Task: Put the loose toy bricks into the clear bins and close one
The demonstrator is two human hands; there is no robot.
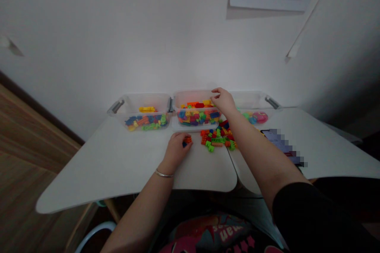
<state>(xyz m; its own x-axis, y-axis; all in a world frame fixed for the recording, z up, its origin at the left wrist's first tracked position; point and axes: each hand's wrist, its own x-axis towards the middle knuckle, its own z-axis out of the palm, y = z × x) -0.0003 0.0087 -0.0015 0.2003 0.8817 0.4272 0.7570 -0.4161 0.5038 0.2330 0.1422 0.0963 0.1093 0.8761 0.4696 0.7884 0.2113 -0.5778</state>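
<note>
Now left hand clasps bricks, fingers curled; right hand pinches over middle bin.

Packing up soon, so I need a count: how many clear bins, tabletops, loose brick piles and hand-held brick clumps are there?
Clear bins: 3 (left bin, middle bin, right bin)
Tabletops: 2 (left tabletop, right tabletop)
Loose brick pile: 1
Brick clump in left hand: 1
Total: 7

three clear bins, two hands, two tables.
</note>
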